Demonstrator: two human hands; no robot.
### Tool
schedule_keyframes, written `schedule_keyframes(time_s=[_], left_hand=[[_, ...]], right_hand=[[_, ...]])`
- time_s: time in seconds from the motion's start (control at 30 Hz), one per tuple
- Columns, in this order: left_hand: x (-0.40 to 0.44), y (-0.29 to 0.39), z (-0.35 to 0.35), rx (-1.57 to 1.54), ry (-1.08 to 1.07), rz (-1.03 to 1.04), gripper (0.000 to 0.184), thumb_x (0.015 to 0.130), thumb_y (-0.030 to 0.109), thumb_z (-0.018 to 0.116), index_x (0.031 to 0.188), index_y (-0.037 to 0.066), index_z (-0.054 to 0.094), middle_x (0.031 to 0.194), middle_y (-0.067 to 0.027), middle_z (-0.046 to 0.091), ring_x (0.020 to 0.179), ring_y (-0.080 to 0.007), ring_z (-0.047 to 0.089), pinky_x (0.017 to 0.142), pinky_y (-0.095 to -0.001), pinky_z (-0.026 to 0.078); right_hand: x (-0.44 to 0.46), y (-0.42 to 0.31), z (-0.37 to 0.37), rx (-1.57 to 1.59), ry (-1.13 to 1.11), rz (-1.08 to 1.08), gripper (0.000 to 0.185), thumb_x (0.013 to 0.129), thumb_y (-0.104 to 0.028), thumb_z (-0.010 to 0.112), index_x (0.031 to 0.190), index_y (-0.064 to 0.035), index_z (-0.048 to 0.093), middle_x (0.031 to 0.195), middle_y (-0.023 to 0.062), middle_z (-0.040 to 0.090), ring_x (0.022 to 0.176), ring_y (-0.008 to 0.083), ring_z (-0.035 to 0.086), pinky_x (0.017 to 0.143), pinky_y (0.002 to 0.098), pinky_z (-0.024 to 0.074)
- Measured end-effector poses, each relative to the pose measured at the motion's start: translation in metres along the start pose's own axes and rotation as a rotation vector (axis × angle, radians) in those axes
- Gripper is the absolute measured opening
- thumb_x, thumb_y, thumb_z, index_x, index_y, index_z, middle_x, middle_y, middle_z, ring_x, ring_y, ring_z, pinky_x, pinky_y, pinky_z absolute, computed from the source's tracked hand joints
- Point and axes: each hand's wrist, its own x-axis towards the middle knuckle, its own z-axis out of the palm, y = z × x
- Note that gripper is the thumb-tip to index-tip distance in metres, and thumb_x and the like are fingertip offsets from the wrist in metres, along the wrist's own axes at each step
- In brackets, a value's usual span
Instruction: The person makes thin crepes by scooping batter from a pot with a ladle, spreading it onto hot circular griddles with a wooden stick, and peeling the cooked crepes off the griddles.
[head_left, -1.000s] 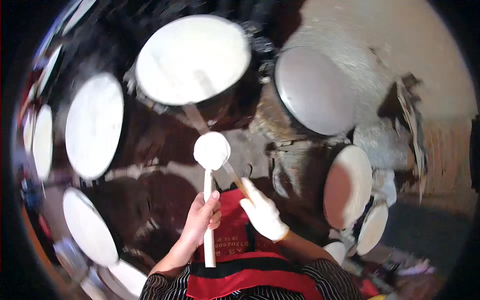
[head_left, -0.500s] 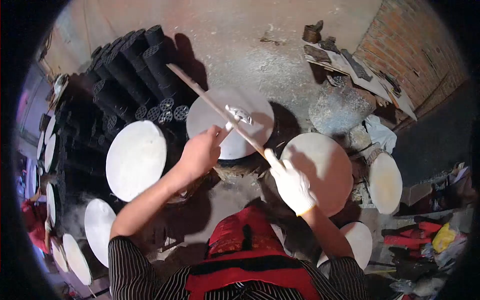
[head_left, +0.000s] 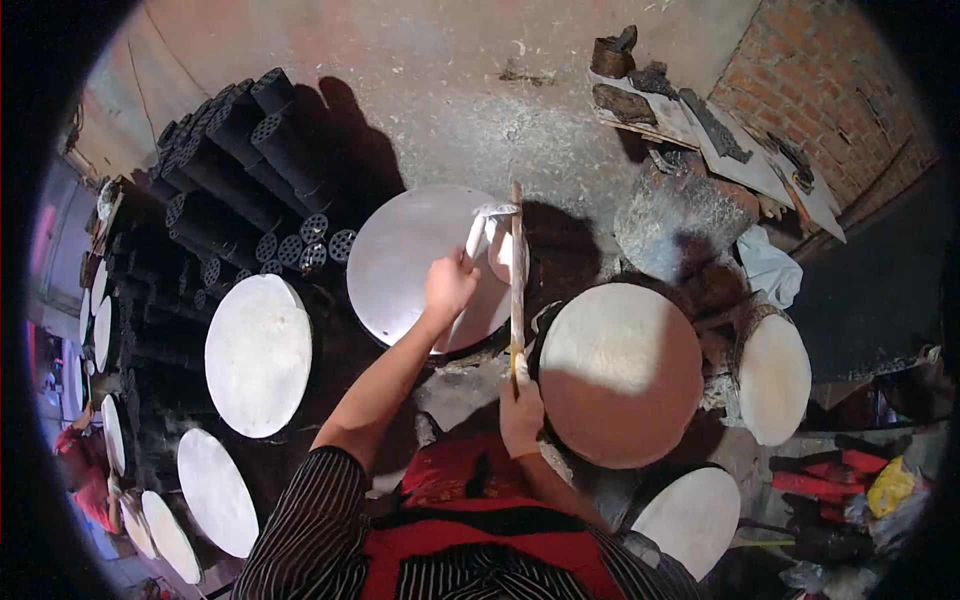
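Observation:
My bare left hand (head_left: 452,288) is closed around a ladle-like tool (head_left: 476,238), whose white-coated head meets the upper part of a wooden stick (head_left: 517,290). My right hand (head_left: 522,415), in shadow, grips the stick's lower end and holds it nearly upright. Both tools are over a round grey griddle (head_left: 400,260), near its right edge. A pale patch beside the stick is partly covered, and I cannot make out what it is. To the right of my right hand is another round plate (head_left: 620,375) with a whitish surface, half in my shadow.
More whitish discs (head_left: 258,355) stand around me on both sides. Black honeycomb coal briquettes (head_left: 240,170) are stacked at the back left. A board with dark pieces (head_left: 740,170) lies at the back right. A person in red (head_left: 85,465) is at far left.
The stick has swung from a slant to nearly upright. My left hand has moved right and up with the ladle-like tool; my right hand has come left and down.

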Motion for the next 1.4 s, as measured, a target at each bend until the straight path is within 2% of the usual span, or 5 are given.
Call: schedule_keyframes(time_s=[0.27, 0.63, 0.93, 1.0, 1.4], left_hand=[[0.058, 0.032, -0.059, -0.259, 0.319, 0.163, 0.027, 0.076, 0.022, 0.069, 0.090, 0.000, 0.064, 0.077, -0.0167, 0.066, 0.068, -0.0286, 0.066, 0.062, -0.0388, 0.050], [-0.089, -0.038, -0.218, -1.698, -0.329, -0.731, 0.021, 0.093, 0.013, 0.049, 0.074, 0.012, 0.039, 0.056, 0.0068, 0.031, 0.043, -0.0014, 0.029, 0.032, -0.0160, 0.022], [-0.151, 0.009, -0.387, -2.098, -1.040, 0.799, 0.021, 0.091, 0.011, 0.051, 0.071, 0.006, 0.045, 0.058, -0.0091, 0.048, 0.043, -0.0192, 0.046, 0.046, -0.0355, 0.046], [-0.165, 0.039, -0.391, -2.294, -0.781, 1.160, 0.013, 0.078, 0.007, 0.061, 0.070, -0.002, 0.055, 0.054, -0.0180, 0.055, 0.044, -0.0216, 0.054, 0.055, -0.0411, 0.053], [-0.174, 0.038, -0.433, -1.870, -0.981, 1.140, 0.035, 0.087, 0.010, 0.058, 0.054, 0.009, 0.047, 0.054, -0.0016, 0.046, 0.048, -0.0142, 0.050, 0.077, -0.0403, 0.056]], right_hand=[[0.093, -0.052, 0.058, 0.793, -0.114, 0.109, 0.044, 0.092, -0.024, 0.055, 0.134, -0.0124, 0.047, 0.077, 0.0046, 0.053, 0.062, 0.0172, 0.051, 0.056, 0.0319, 0.0426], [-0.002, -0.113, 0.130, 1.116, 0.212, 0.207, 0.047, 0.092, -0.010, 0.056, 0.137, -0.0095, 0.043, 0.072, -0.0056, 0.049, 0.048, 0.0036, 0.040, 0.038, 0.0210, 0.0326], [0.160, -0.115, 0.211, 0.256, 0.497, -0.465, 0.043, 0.087, -0.016, 0.060, 0.129, -0.0101, 0.052, 0.075, 0.0027, 0.058, 0.046, 0.0107, 0.048, 0.039, 0.0273, 0.0406], [0.137, -0.143, 0.176, 0.623, 0.071, 0.035, 0.044, 0.087, -0.018, 0.061, 0.130, -0.0148, 0.053, 0.066, -0.0004, 0.053, 0.044, 0.0107, 0.046, 0.038, 0.0283, 0.0395], [0.057, -0.058, 0.149, 0.529, 0.145, -0.030, 0.039, 0.089, -0.019, 0.058, 0.128, -0.0171, 0.055, 0.054, -0.0066, 0.037, 0.038, 0.0045, 0.035, 0.033, 0.0216, 0.0297]])
